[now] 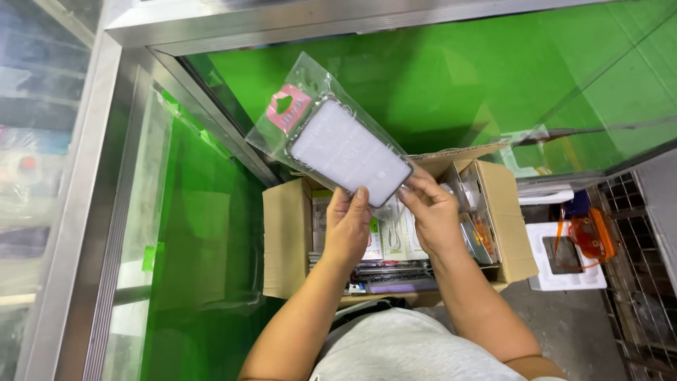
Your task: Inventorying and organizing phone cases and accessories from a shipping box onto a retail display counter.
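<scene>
A phone case (pixel 349 152) in a clear plastic bag with a pink hang tab (pixel 287 108) is held up above an open cardboard box (pixel 285 236). My left hand (pixel 348 227) grips the bag's lower edge with the thumb on its front. My right hand (pixel 431 212) pinches the bag's lower right corner. The case is pale with a dark rim and tilts down to the right. Below the hands the box holds several more packaged items (pixel 395 271).
A glass display cabinet with a green lining (pixel 437 77) and metal frame (pixel 113 197) surrounds the box. To the right on the grey floor stand a white tray (pixel 568 279) and an orange-handled thing (pixel 589 233), beside a wire grid (pixel 645 282).
</scene>
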